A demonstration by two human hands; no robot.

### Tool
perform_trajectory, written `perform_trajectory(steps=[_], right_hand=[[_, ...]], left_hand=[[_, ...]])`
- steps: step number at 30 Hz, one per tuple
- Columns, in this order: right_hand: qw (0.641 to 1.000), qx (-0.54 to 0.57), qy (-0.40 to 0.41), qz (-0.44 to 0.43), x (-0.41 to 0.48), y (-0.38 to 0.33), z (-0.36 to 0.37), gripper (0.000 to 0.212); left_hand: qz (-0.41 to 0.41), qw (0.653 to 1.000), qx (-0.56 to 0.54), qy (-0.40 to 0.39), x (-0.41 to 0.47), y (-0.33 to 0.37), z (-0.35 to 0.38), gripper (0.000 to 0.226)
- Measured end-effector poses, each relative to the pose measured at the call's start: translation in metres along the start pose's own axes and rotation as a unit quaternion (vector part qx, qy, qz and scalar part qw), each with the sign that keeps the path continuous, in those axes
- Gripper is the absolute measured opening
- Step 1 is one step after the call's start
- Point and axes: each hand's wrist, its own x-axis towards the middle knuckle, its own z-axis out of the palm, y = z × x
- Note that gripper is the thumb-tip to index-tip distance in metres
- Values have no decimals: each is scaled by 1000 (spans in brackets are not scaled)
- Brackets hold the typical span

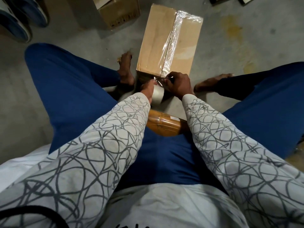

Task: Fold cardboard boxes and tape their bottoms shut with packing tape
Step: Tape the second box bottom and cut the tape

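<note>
Found cardboard box (154,46) on floor (230,38) between feet, flaps folded shut. Noted tape strip (174,45) laid along whole seam. Saw left hand (148,89) gripping tape roll (158,94) at near edge, right hand (178,84) pinching the tape there. Judged only tear-off and press-down left for this box.

I see open floor (238,38) to the right of the taped box (169,41). The left is tighter, with a second carton (120,12) standing near. A bare foot (125,69) flanks each side of the box's near end.
</note>
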Motion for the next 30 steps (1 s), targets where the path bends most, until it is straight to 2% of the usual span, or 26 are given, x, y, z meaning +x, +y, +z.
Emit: perform_trajectory(steps=[2,5,7,11,13,15,18,20,22,24,25,26,28,30], right_hand=[[999,-43,-9,-22,1,-1,3,24],[991,-127,-37,-37,2,-9,10,33],[983,-173,-57,-23,-3,-8,14,31],[982,-173,-66,33,-8,16,7,27],[984,-152,-95,20,-3,11,-4,29],[986,-134,-99,-6,1,-2,-15,31],[997,-55,-21,-50,5,-15,-16,29],[997,-32,-35,-66,6,-18,-9,21],[993,-40,-83,-69,5,-15,-2,22],[992,-42,-94,-67,0,-12,1,26],[993,-40,-93,-59,0,-12,1,28],[993,-36,-97,-49,1,-13,1,28],[994,-18,-102,-23,3,-16,1,23],[997,16,-73,16,7,-18,-2,18]], left_hand=[[-2,1000,10,5,0,1,-2,26],[-18,999,26,17,-2,2,-3,49],[-25,999,28,22,-1,2,-5,63],[-10,999,42,31,9,7,-10,58],[-5,998,50,40,-6,14,-15,62],[10,993,99,60,-12,17,-16,56],[71,963,242,100,-8,21,-14,49],[80,941,316,92,7,16,-16,58],[36,903,419,85,4,16,-21,67],[-8,853,514,87,-10,18,-27,63],[-16,847,524,90,-17,22,-28,60],[-15,856,510,82,-18,27,-29,58],[7,909,414,51,-11,38,-26,52],[30,944,327,39,-11,51,-22,52]])
